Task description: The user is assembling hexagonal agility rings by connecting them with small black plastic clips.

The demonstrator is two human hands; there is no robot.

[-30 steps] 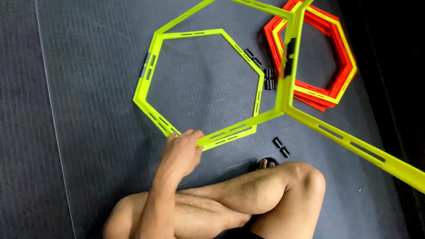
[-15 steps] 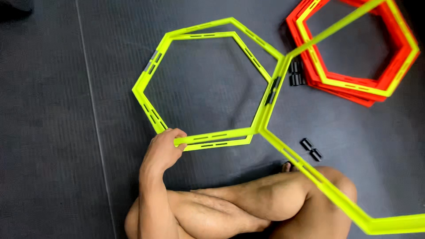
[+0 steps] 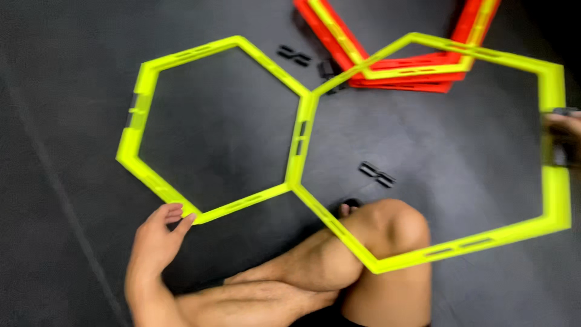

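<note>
Yellow plastic hexagons (image 3: pixel 299 139), joined, lie at 12 o'clock on the floor: likely light, stiff, slightly springy. Left hand (image 3: pixel 154 239), fingers loose, touches the left frame's corner; right hand (image 3: pixel 560 130) clamps the right frame's edge.

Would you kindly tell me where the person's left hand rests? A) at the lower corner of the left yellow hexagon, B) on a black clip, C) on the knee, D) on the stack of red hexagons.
A: the left hand has its fingertips at the lower corner of the left yellow hexagon.
</note>
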